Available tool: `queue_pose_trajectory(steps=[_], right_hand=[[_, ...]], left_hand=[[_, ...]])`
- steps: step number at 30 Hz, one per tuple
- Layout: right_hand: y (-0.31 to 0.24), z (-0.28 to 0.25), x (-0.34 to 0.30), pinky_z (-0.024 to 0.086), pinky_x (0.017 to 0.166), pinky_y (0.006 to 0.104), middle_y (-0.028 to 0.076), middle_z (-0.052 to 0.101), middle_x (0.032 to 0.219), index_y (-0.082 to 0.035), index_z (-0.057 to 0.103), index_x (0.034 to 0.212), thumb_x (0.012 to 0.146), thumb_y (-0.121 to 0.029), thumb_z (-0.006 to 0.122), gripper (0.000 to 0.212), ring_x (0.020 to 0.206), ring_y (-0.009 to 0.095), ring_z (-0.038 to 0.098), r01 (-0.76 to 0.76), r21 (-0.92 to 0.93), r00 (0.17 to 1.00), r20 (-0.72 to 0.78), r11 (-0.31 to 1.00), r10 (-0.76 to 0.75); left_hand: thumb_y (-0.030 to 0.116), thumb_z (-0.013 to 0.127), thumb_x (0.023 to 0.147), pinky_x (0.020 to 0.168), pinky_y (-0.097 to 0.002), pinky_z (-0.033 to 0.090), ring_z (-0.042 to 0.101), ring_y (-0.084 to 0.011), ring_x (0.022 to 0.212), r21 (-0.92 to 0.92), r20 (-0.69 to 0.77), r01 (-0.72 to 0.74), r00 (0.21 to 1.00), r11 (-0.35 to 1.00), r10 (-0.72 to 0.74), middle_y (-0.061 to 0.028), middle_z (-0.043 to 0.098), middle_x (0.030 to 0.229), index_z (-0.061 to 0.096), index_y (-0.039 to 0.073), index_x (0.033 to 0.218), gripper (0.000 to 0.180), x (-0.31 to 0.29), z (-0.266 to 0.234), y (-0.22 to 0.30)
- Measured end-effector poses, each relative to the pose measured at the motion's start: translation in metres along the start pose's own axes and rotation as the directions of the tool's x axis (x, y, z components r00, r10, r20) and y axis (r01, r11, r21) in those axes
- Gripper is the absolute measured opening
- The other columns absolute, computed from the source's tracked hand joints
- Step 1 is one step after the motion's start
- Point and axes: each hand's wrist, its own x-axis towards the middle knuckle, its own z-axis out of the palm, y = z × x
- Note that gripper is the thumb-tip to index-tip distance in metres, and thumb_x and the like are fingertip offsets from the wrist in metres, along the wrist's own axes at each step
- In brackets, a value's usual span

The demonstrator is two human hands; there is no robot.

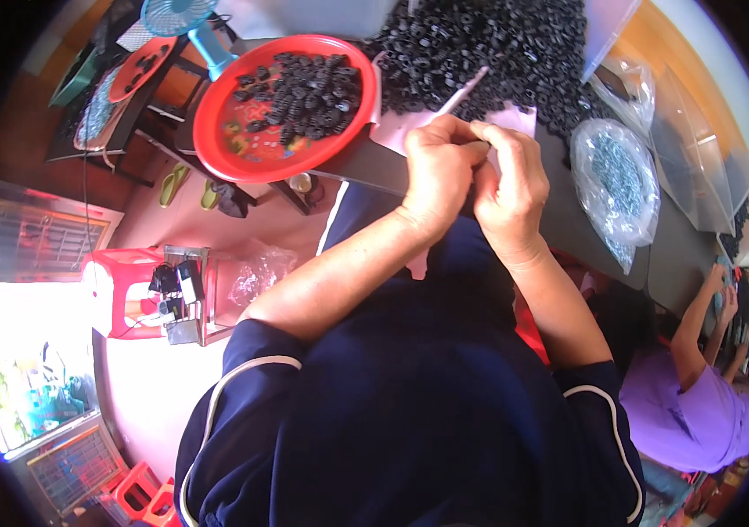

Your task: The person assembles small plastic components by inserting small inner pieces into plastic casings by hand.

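My left hand [440,167] and my right hand [515,184] meet over the table's near edge, with fingers bent and pinched together. Whatever is between them is mostly covered by the fingers; only something small and dark shows there. Just beyond my left hand a thin pale strip [464,93] slants toward a large heap of small black ring-like parts [489,48]; I cannot tell if that hand touches it. Under and behind the hands lies a pink sheet [515,117]. To the left, a round red tray [208,132] holds many similar black pieces, grouped in clumps.
A clear plastic bag of small silvery parts [616,180] lies on the dark table [581,224] at right, near clear plastic panels [691,132]. A blue fan [208,44] stands behind the tray. Another person in a purple top [686,408] works at right. A stool [120,294] stands left.
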Motion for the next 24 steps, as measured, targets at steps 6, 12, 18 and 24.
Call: queue_pose_trajectory(steps=[6, 12, 18, 24], right_hand=[[0.005, -0.001, 0.005, 0.053, 0.075, 0.0392, 0.011, 0.066, 0.095, -0.002, 0.061, 0.107, 0.069, 0.014, 0.058, 0.041, 0.086, 0.03, 0.063, 0.012, 0.051, 1.0, 0.01, 0.999, -0.012], [-0.005, 0.003, 0.01, 0.053, 0.072, 0.0349, 0.012, 0.066, 0.097, -0.001, 0.06, 0.106, 0.067, 0.017, 0.061, 0.043, 0.086, 0.028, 0.065, 0.06, 0.055, 0.998, -0.011, 0.997, -0.059], [-0.015, 0.0, 0.02, 0.053, 0.069, 0.0343, 0.013, 0.064, 0.091, -0.001, 0.06, 0.101, 0.066, 0.017, 0.062, 0.04, 0.081, 0.027, 0.064, -0.009, 0.237, 0.995, 0.1, 0.972, -0.015], [-0.044, 0.04, 0.029, 0.043, 0.059, 0.0411, 0.008, 0.051, 0.07, -0.009, 0.057, 0.083, 0.066, 0.005, 0.062, 0.022, 0.066, 0.03, 0.054, 0.167, 0.356, 0.982, -0.142, 0.919, -0.123]], left_hand=[[-0.01, 0.062, 0.072, 0.043, -0.0236, 0.043, 0.054, -0.0098, 0.054, -0.168, 0.027, 0.056, 0.998, 0.984, -0.052, -0.0036, 0.06, 0.072, 0.063, -0.002, 0.092, 0.021, 0.002, -0.001, 0.007], [-0.013, 0.059, 0.073, 0.064, -0.0257, 0.052, 0.061, -0.0137, 0.068, -0.311, -0.009, 0.035, 0.999, 0.95, -0.04, -0.0071, 0.063, 0.079, 0.062, -0.004, 0.097, 0.026, -0.009, -0.002, 0.023], [-0.016, 0.057, 0.073, 0.067, -0.0269, 0.053, 0.065, -0.017, 0.072, -0.358, 0.013, 0.127, 0.991, 0.925, -0.131, -0.0105, 0.066, 0.082, 0.062, -0.005, 0.097, 0.027, -0.013, -0.025, 0.031], [-0.014, 0.055, 0.076, 0.077, -0.0272, 0.05, 0.062, -0.0182, 0.08, -0.383, -0.134, 0.016, 0.988, 0.923, -0.073, -0.0105, 0.064, 0.089, 0.062, -0.006, 0.104, 0.03, -0.022, -0.06, 0.055]])
